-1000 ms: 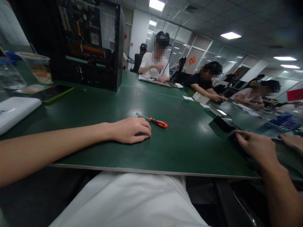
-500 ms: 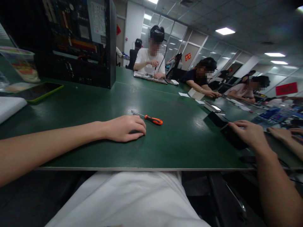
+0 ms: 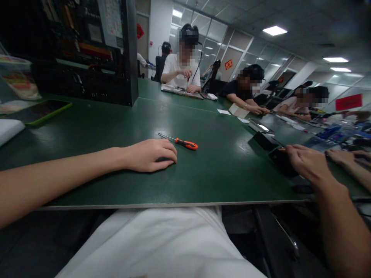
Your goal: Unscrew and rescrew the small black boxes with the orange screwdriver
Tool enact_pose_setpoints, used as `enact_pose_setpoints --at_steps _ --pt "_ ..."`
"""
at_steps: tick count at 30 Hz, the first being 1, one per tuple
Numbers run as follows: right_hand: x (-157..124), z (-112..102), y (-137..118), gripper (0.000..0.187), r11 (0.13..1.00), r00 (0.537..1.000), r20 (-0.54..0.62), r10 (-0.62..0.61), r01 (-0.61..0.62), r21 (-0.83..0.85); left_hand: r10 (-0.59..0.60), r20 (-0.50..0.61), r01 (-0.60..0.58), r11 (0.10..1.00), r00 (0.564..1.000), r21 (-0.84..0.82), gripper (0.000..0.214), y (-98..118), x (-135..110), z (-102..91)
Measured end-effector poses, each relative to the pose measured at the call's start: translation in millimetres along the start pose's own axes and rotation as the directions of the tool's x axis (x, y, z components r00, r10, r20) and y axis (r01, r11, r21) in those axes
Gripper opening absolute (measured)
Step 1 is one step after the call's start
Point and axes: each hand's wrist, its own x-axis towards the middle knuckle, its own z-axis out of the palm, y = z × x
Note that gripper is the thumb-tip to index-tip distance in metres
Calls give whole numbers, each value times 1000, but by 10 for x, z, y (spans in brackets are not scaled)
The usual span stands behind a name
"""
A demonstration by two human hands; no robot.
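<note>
My left hand [image 3: 152,155] rests on the green table [image 3: 214,170], fingers loosely bent and a gap between thumb and forefinger. It holds nothing. Just beyond its knuckles lies a screwdriver [image 3: 187,144] with an orange and black handle, its shaft pointing left. Over at the right, my right hand [image 3: 307,160] has thumb and fingers pinched together at the edge of a dark open box [image 3: 284,162]. What sits between those fingertips is too small and dark to make out. The box's black lid or second half [image 3: 263,141] lies just behind.
An open computer case [image 3: 131,58] stands at the left back. Near it are a phone with a green edge [image 3: 43,112] and a plastic cup [image 3: 21,79]. Another person's hand [image 3: 342,157] is close to my right hand. Across the table sits a person in white [image 3: 181,69].
My right hand has shifted slightly right and turned, its fingertips drawing back from the dark box's edge. The left hand and screwdriver stay in place. The view has tilted a little.
</note>
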Motion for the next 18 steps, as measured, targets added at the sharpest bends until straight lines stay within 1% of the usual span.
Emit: enact_pose_setpoints --at_steps 4,7,9,11,14,16,18 --pt "-15 -66 -46 67 998 998 67 11 -7 -55 -7 -1 7 1000 1000 1 19 1 -4 -6" --pt "91 -142 -56 63 995 985 169 35 -20 -93 -10 13 10 1000 1000 10 19 -7 -5 -7" --pt "278 -182 -65 58 991 967 243 81 -51 -125 -18 22 18 1000 1000 11 20 -10 -4 -6" --pt "542 -187 -90 51 986 942 313 123 -80 -147 -24 25 24 1000 999 11 19 -10 -2 -5" --pt "961 -100 -156 38 989 914 388 120 -76 -127 -28 28 27 1000 999 15 20 -6 1 -9" --pt "1174 4 -200 34 992 912 396 102 -65 -106 -31 37 30 999 999 14 21 -3 2 -13" --pt "1310 111 -232 33 996 944 324 63 -41 -75 -34 41 34 999 999 11 21 -2 3 -15"
